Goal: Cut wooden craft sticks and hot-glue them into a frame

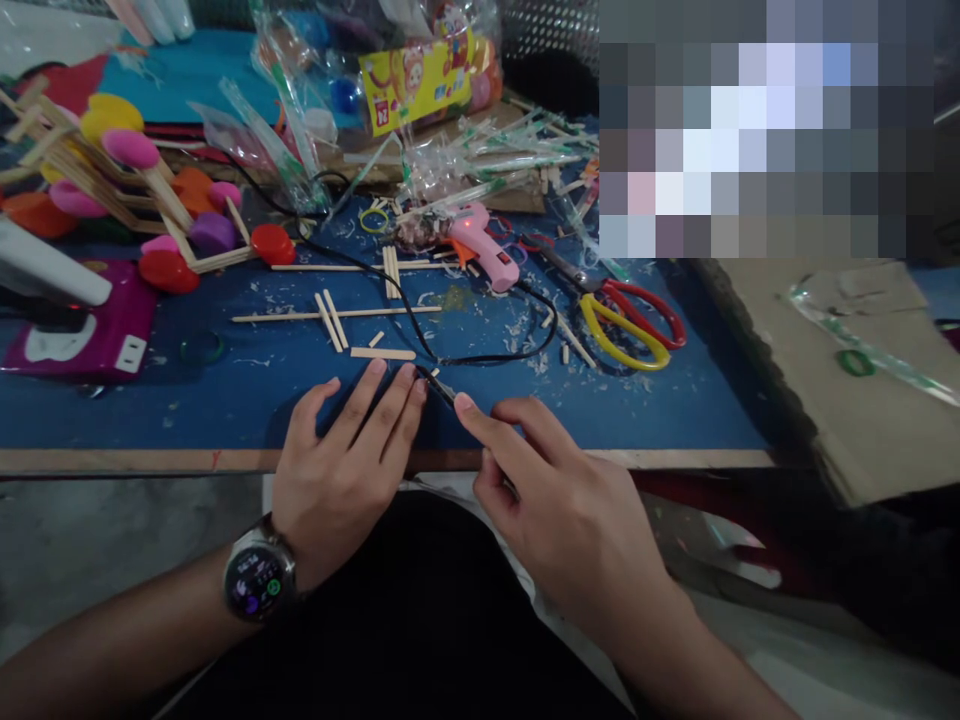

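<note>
Dim, cool light covered the blue counter (225, 410), with small glints on the plastic bag (405, 75). The watch face (257, 582) glowed, while coarse pixelation masked the upper right.

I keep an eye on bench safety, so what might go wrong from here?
The thin tool in the right hand has its tip close to the fingertips of the left hand; if sharp, it might nick them in a slip.
The cord loops just beyond both hands, so a snag could drag the glue gun.
The gun's red light glows, so it may be hot.
</note>
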Demonstrator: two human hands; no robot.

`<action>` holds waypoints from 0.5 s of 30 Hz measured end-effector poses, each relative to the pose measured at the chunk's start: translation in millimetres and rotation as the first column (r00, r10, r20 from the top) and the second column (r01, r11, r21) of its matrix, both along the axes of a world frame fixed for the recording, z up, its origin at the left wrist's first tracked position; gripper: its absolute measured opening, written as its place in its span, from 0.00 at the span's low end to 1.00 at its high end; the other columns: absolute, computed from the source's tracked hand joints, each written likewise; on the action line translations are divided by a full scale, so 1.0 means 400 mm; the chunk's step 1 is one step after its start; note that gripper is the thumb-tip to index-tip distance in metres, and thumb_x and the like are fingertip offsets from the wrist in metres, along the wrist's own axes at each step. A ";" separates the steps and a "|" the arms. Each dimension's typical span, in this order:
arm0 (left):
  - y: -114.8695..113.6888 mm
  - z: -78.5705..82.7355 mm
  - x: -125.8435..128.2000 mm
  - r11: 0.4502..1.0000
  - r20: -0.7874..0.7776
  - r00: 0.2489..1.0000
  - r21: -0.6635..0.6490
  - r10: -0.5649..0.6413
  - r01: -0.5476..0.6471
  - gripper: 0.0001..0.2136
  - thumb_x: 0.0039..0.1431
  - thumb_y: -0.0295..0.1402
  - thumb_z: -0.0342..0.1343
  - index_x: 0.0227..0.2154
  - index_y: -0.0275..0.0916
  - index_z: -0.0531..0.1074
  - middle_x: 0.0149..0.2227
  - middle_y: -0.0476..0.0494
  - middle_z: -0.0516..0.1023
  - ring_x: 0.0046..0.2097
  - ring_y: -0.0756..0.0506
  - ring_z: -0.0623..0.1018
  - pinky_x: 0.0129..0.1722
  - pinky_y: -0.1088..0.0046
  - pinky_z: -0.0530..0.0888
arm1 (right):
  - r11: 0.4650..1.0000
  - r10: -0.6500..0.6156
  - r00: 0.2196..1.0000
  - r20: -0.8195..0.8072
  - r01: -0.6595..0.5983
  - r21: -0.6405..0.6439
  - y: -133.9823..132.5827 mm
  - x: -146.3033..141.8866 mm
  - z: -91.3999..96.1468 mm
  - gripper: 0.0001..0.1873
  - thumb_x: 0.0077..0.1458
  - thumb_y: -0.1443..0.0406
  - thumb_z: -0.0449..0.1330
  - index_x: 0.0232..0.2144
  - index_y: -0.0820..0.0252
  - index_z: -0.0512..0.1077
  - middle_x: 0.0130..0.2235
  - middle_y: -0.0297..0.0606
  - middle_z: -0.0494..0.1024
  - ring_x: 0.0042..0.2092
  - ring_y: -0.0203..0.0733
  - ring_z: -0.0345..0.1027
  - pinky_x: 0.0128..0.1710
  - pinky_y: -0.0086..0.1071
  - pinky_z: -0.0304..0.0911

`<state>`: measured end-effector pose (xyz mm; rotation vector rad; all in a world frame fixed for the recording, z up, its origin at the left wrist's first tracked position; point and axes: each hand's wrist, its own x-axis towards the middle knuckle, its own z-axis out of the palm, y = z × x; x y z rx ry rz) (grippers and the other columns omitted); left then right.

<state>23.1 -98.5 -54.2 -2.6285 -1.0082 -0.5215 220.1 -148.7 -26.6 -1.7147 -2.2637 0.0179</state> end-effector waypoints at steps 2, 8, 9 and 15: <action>0.001 0.000 0.001 1.000 -0.009 1.000 0.005 -0.003 0.003 0.20 0.68 0.26 0.51 0.61 0.26 0.67 0.62 0.32 0.72 0.61 0.32 0.75 0.53 0.50 0.68 | 1.000 -0.007 1.000 -0.003 0.007 0.003 -0.005 0.003 -0.002 0.23 0.64 0.70 0.52 0.60 0.56 0.69 0.45 0.38 0.77 0.33 0.37 0.74 0.23 0.31 0.63; 0.001 -0.001 0.000 1.000 -0.015 1.000 0.023 0.005 -0.004 0.19 0.69 0.26 0.49 0.61 0.28 0.67 0.62 0.33 0.71 0.61 0.33 0.75 0.53 0.51 0.69 | 1.000 -0.018 1.000 -0.018 0.019 0.022 -0.013 0.001 0.005 0.22 0.63 0.71 0.53 0.58 0.57 0.70 0.44 0.37 0.78 0.30 0.35 0.73 0.20 0.31 0.61; 0.001 -0.001 0.000 1.000 -0.016 1.000 0.025 0.007 -0.006 0.19 0.69 0.26 0.49 0.61 0.28 0.67 0.62 0.33 0.71 0.61 0.33 0.75 0.53 0.50 0.69 | 0.999 -0.020 1.000 -0.018 0.020 0.026 -0.015 0.000 0.006 0.22 0.63 0.71 0.53 0.58 0.57 0.70 0.43 0.37 0.78 0.30 0.35 0.73 0.20 0.30 0.61; 0.000 -0.001 -0.002 0.999 -0.021 1.000 0.040 -0.003 0.004 0.20 0.68 0.24 0.49 0.61 0.26 0.67 0.62 0.32 0.71 0.61 0.33 0.75 0.51 0.50 0.71 | 0.998 -0.028 1.000 -0.014 0.029 0.059 -0.030 -0.003 0.005 0.20 0.63 0.71 0.54 0.56 0.59 0.72 0.41 0.37 0.78 0.28 0.34 0.73 0.18 0.29 0.60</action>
